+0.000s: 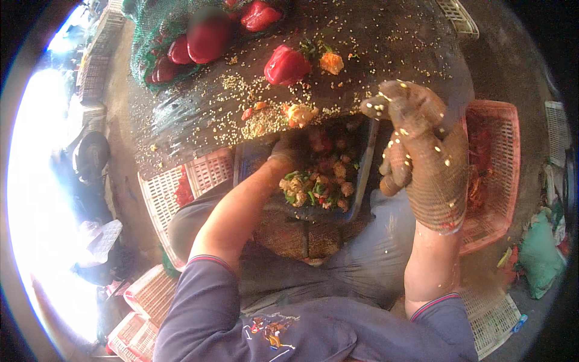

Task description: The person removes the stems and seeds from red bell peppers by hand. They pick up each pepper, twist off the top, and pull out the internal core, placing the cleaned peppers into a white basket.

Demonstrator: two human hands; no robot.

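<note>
My right hand (pixel 419 136), in a brown, seed-specked work glove, is raised over the table's near right edge. Its fingers are curled in; whatever they may hold is hidden. My left hand (pixel 291 145) reaches under the table edge, above a blue crate (pixel 360 196) of pepper cores (pixel 319 188). Shadow hides its fingers. On the dark tabletop (pixel 199 123) lies a red bell pepper (pixel 287 65), with an orange-yellow pepper core (pixel 331 63) beside it. Another pale core (pixel 300 114) sits at the near edge among scattered seeds (pixel 262 125).
A green mesh bag (pixel 145 30) with several red peppers (pixel 208 39) lies at the table's far left. To my right stands a red crate (pixel 511 169) holding red pieces. Pale crates (pixel 158 202) stand at my left, one with red pieces. A green sack (pixel 540 256) lies far right.
</note>
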